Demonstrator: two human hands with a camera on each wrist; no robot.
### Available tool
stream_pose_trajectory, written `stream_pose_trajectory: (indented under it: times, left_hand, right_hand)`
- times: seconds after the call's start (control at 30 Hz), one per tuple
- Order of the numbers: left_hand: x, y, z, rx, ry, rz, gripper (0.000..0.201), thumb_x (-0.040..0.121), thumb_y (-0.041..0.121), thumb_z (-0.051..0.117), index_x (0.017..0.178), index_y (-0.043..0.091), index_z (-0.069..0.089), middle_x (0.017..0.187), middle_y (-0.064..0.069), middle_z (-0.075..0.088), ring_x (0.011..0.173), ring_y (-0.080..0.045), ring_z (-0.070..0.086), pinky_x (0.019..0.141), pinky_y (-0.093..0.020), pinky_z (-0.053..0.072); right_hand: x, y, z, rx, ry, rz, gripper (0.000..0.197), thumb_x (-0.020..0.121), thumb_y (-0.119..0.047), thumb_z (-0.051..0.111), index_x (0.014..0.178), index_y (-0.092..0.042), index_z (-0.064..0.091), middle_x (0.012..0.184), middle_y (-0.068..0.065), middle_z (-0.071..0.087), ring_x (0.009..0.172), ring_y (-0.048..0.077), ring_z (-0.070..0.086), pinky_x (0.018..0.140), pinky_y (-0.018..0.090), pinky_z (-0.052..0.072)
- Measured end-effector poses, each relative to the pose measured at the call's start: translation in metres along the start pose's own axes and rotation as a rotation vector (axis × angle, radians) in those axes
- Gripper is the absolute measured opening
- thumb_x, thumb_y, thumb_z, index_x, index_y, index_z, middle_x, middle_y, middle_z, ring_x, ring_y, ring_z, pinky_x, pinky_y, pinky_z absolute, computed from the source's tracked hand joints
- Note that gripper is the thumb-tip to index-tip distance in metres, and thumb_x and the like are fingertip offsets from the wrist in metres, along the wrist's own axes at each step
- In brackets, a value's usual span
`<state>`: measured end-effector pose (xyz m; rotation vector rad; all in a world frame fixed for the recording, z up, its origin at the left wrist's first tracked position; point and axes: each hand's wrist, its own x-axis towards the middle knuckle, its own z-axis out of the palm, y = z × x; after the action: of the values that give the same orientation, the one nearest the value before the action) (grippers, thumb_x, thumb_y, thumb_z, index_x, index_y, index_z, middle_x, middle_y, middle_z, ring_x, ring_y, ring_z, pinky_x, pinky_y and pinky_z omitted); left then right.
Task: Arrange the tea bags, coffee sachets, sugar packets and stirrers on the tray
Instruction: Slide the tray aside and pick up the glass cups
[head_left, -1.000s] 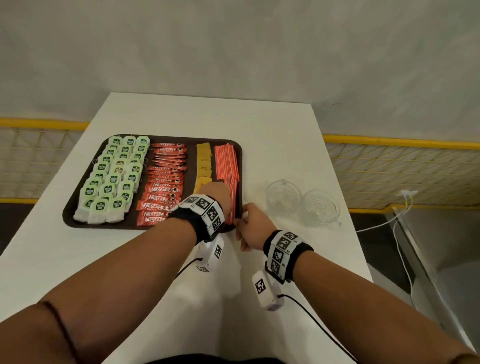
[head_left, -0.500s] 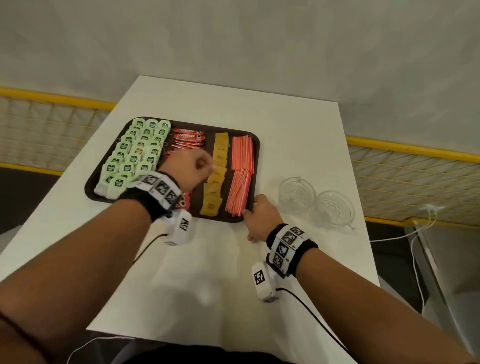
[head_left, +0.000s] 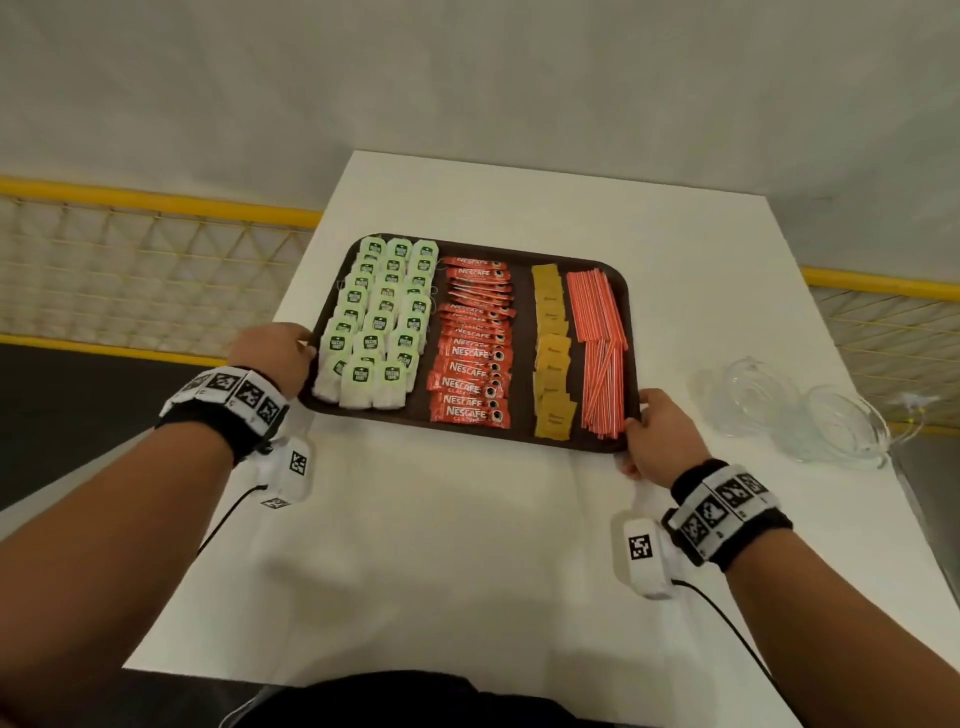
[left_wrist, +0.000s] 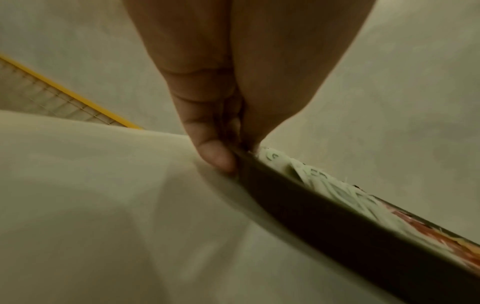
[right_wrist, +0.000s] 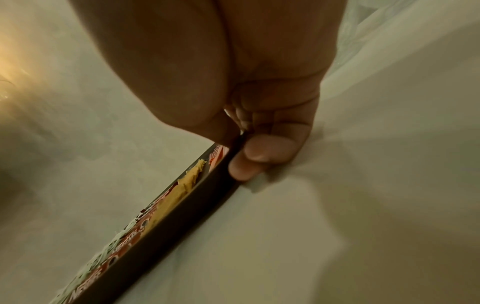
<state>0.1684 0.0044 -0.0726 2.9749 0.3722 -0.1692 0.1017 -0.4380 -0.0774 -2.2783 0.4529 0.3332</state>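
A dark brown tray (head_left: 470, 434) sits on the white table and carries four columns. Green-tagged tea bags (head_left: 382, 322) fill the left, red coffee sachets (head_left: 475, 343) come beside them, then yellow-brown sugar packets (head_left: 551, 353), then red stirrers (head_left: 597, 343) at the right. My left hand (head_left: 275, 353) grips the tray's left rim (left_wrist: 298, 201), thumb above and fingers (left_wrist: 215, 152) below. At the near right corner my right hand (head_left: 657, 431) pinches the rim (right_wrist: 207, 191), fingertips (right_wrist: 262, 152) pressed against its outer wall.
Two clear glass bowls (head_left: 795, 415) stand on the table to the right of the tray, close to my right hand. A white cable (head_left: 914, 415) lies beyond them. A yellow-railed mesh barrier (head_left: 156, 260) runs behind the table on both sides.
My left hand has left the sachets in the middle of the tray and taken hold of its left rim. The right hand stays at the near right corner, now pinching the rim.
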Motion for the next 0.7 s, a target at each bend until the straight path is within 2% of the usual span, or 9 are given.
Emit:
stream_pose_trajectory:
  times: [0.1, 0.23, 0.33, 0.43, 0.53, 0.63, 0.7]
  left_hand:
    - [0.019, -0.010, -0.006, -0.004, -0.028, 0.012, 0.026, 0.094, 0.018, 0.053, 0.112, 0.009, 0.069, 0.109, -0.019, 0.068, 0.099, -0.039, 0.062, 0.085, -0.041, 0.051]
    - [0.043, -0.019, -0.018, 0.051, -0.054, 0.037, 0.027, 0.095, 0.019, 0.052, 0.110, 0.006, 0.069, 0.108, -0.020, 0.067, 0.099, -0.038, 0.062, 0.084, -0.040, 0.052]
    - [0.060, -0.021, -0.029, 0.091, -0.080, 0.052, 0.028, 0.095, 0.021, 0.052, 0.110, 0.005, 0.069, 0.107, -0.019, 0.068, 0.099, -0.038, 0.062, 0.084, -0.040, 0.052]
    - [0.072, -0.022, -0.034, 0.112, -0.101, 0.036, 0.028, 0.095, 0.023, 0.053, 0.108, 0.005, 0.070, 0.107, -0.017, 0.068, 0.100, -0.036, 0.062, 0.083, -0.038, 0.051]
    - [0.076, -0.020, -0.036, 0.139, -0.114, 0.012, 0.027, 0.095, 0.024, 0.053, 0.106, 0.005, 0.070, 0.105, -0.017, 0.068, 0.098, -0.035, 0.063, 0.080, -0.036, 0.051]
    - [0.075, -0.016, -0.038, 0.149, -0.131, -0.003, 0.026, 0.096, 0.022, 0.052, 0.106, 0.004, 0.068, 0.107, -0.017, 0.067, 0.100, -0.035, 0.062, 0.082, -0.037, 0.051]
    - [0.071, -0.011, -0.038, 0.137, -0.131, -0.037, 0.023, 0.096, 0.018, 0.051, 0.108, 0.002, 0.063, 0.112, -0.019, 0.065, 0.102, -0.036, 0.061, 0.087, -0.041, 0.052]
  right_hand:
    - [0.006, -0.014, 0.016, -0.037, 0.011, -0.005, 0.021, 0.096, -0.011, 0.044, 0.117, -0.013, 0.043, 0.091, 0.019, 0.068, 0.070, 0.038, 0.069, 0.056, 0.048, 0.060]
    - [0.017, -0.039, 0.030, -0.075, 0.033, -0.020, 0.025, 0.096, -0.011, 0.044, 0.121, -0.011, 0.044, 0.096, 0.019, 0.068, 0.076, 0.036, 0.069, 0.062, 0.046, 0.060]
    - [0.026, -0.058, 0.035, -0.077, 0.031, 0.005, 0.023, 0.096, -0.009, 0.043, 0.119, -0.011, 0.043, 0.092, 0.019, 0.068, 0.070, 0.035, 0.068, 0.051, 0.037, 0.056]
    - [0.034, -0.071, 0.037, -0.090, 0.020, 0.008, 0.019, 0.095, -0.010, 0.043, 0.114, -0.010, 0.045, 0.088, 0.018, 0.067, 0.063, 0.034, 0.068, 0.050, 0.038, 0.058]
    - [0.038, -0.080, 0.035, -0.069, 0.008, 0.006, 0.017, 0.097, -0.007, 0.040, 0.112, -0.011, 0.047, 0.081, 0.014, 0.066, 0.049, 0.025, 0.064, 0.039, 0.027, 0.050]
    - [0.039, -0.083, 0.033, -0.031, 0.002, -0.005, 0.017, 0.099, -0.007, 0.039, 0.113, -0.010, 0.047, 0.079, 0.013, 0.064, 0.038, 0.017, 0.060, 0.035, 0.023, 0.046]
    - [0.040, -0.082, 0.031, -0.014, -0.005, -0.004, 0.015, 0.100, -0.008, 0.039, 0.113, -0.010, 0.047, 0.078, 0.014, 0.064, 0.032, 0.014, 0.057, 0.033, 0.021, 0.044]
